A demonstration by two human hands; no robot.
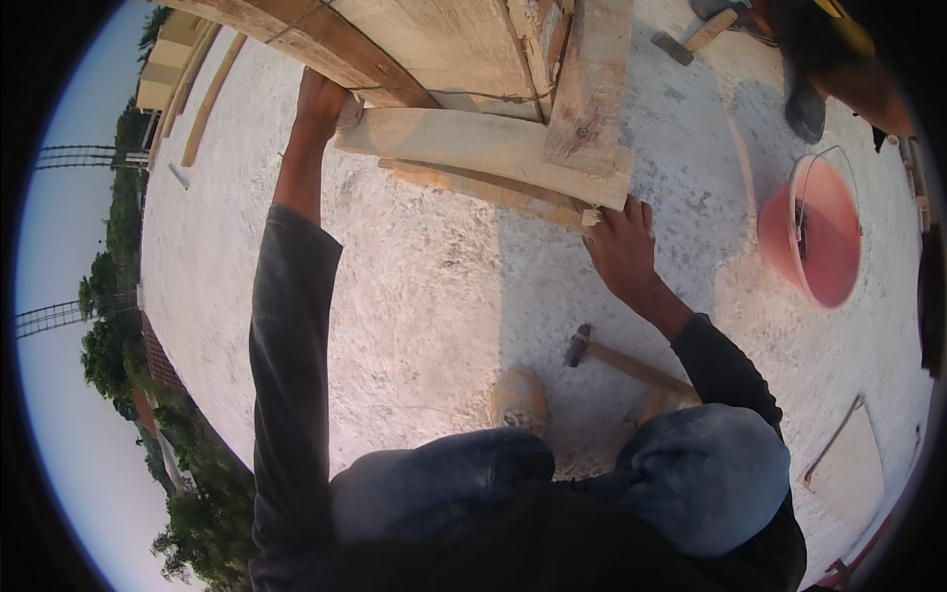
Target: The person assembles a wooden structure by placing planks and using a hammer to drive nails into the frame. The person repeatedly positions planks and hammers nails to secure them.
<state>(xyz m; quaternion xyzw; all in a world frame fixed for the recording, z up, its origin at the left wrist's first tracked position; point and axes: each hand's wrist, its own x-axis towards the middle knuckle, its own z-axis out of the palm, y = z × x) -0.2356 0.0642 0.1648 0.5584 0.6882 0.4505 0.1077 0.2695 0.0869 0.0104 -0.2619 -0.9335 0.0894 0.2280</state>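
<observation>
A wooden formwork box (473, 49) of nailed boards and tied wire stands in front of me at the top. Across its near side lies a pale short board (454, 146), with another narrow board (483, 189) just beneath it. My left hand (322, 102) is closed at the formwork's left side, its fingers partly hidden by the timber. At the right end, my right hand (623, 247) is closed around the boards' corner, its thumb side close to the narrow board's splintered tip. Near my feet a hammer (631, 365) with a wooden handle lies on the floor.
A pink bucket (779, 237) with a wire handle stands tilted-looking at the right. Beyond it is another person's dark shoe (806, 111), with a second hammer (698, 37) nearby. Loose planks (212, 99) lie far left, near the concrete slab's edge. A flat pale sheet (850, 469) lies lower right.
</observation>
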